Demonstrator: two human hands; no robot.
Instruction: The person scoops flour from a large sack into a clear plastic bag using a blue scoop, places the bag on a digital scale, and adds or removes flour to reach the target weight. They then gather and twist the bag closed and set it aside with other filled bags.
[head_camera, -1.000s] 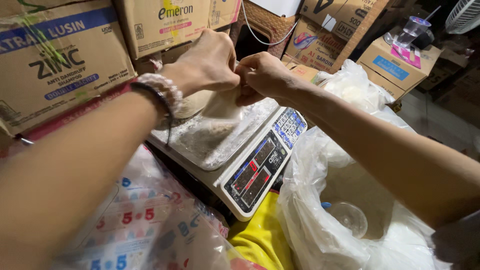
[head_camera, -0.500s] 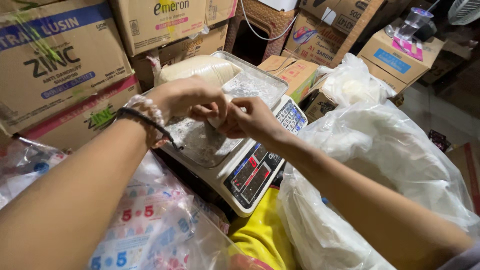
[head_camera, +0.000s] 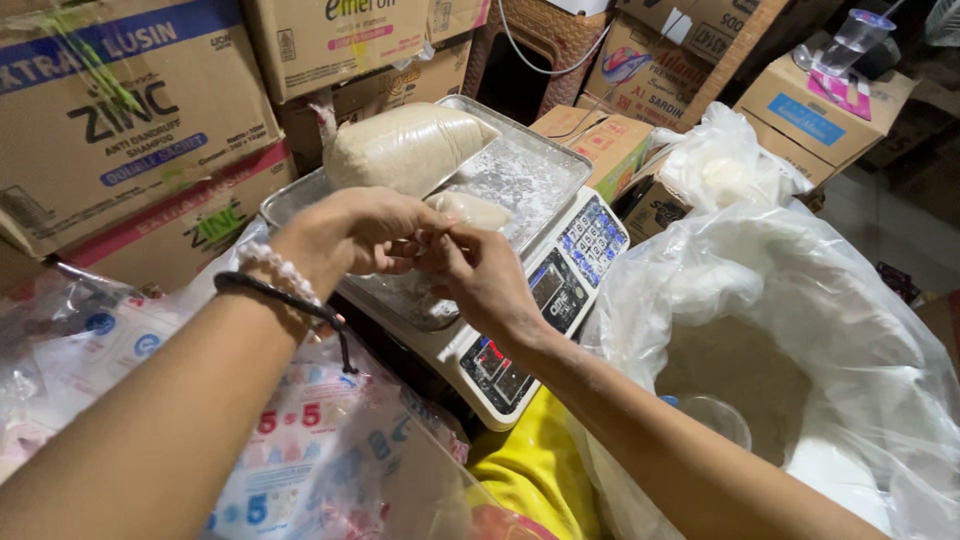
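My left hand (head_camera: 355, 232) and my right hand (head_camera: 480, 275) meet over the near part of a white digital scale (head_camera: 540, 320). Between their fingertips they pinch a thin piece of clear plastic film (head_camera: 428, 240), too small to make out. A filled clear bag of pale powder (head_camera: 405, 147) lies on the far side of the metal weighing tray (head_camera: 530, 170). A smaller whitish lump (head_camera: 470, 210) rests on the tray just beyond my fingers. I wear a bead bracelet and a black band on my left wrist.
A big open plastic sack (head_camera: 800, 330) with a clear scoop cup (head_camera: 715, 415) inside stands at the right. Stacked cardboard boxes (head_camera: 110, 110) line the back and left. Printed plastic packs (head_camera: 290, 450) lie under my left arm. A tied white bag (head_camera: 725, 160) sits behind the sack.
Both hands have drawn back toward me from the far side of the tray to its near edge. The filled powder bag, earlier hidden under my hands, now lies free on the tray.
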